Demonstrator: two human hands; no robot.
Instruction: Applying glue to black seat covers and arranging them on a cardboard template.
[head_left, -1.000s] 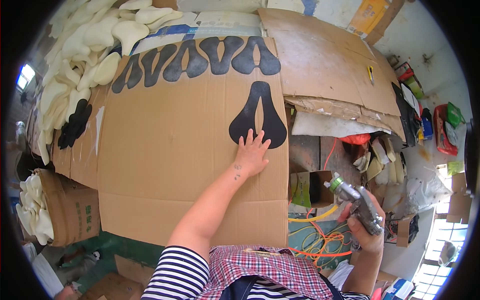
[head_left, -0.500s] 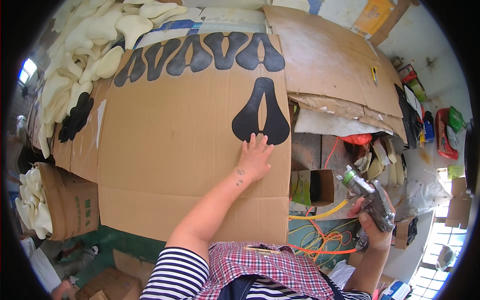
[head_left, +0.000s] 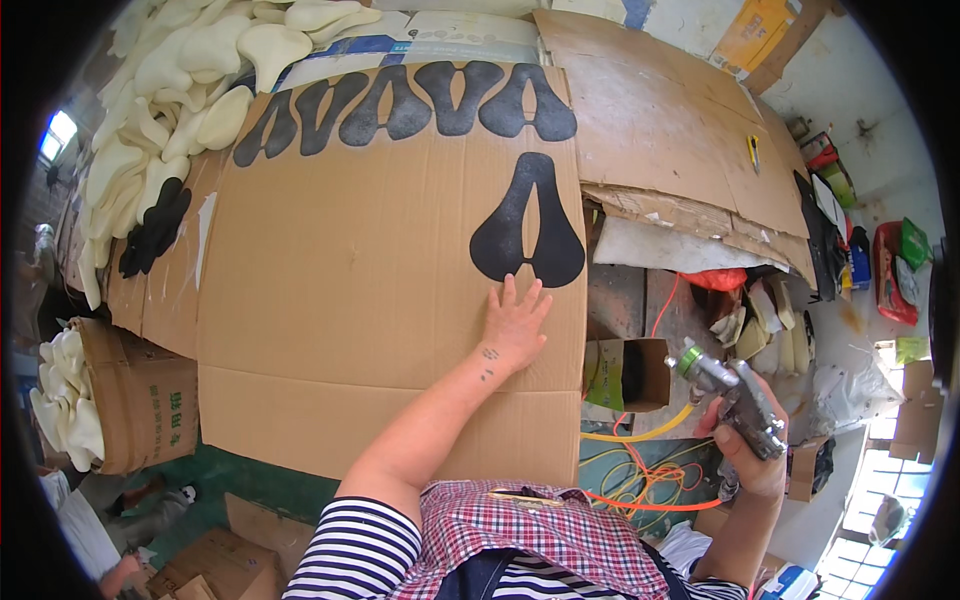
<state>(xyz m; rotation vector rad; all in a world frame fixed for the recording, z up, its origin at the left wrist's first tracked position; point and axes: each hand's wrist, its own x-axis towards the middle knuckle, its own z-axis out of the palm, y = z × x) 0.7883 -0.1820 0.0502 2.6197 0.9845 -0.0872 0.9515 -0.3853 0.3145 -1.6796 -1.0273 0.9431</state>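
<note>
A black saddle-shaped piece [head_left: 497, 240] with a long central slot lies flat on the cardboard sheet [head_left: 330, 270], narrow end away from me. Its left side has a speckled greyish sheen; the right side looks plain black. My left hand [head_left: 515, 325] rests on the cardboard with fingers spread, the fingertips at the piece's near edge. Off the sheet's right side, my right hand [head_left: 750, 465] grips a metal spray gun [head_left: 745, 405] with a green ring, its nozzle facing left toward the piece. Several similar black pieces [head_left: 385, 112] line the sheet's far edge in alternating directions.
Cream foam pads [head_left: 210, 60] are heaped at the far left, beside a black glove [head_left: 158, 225]. A box of pads [head_left: 140, 405] stands at left. A yellow hose [head_left: 640, 435] and tangled orange cords are at right. A utility knife [head_left: 754, 152] lies on cardboard far right.
The left half of the near black piece has turned from plain black to speckled grey. The spray gun has shifted slightly left, and the left hand stays at the piece's near edge.
</note>
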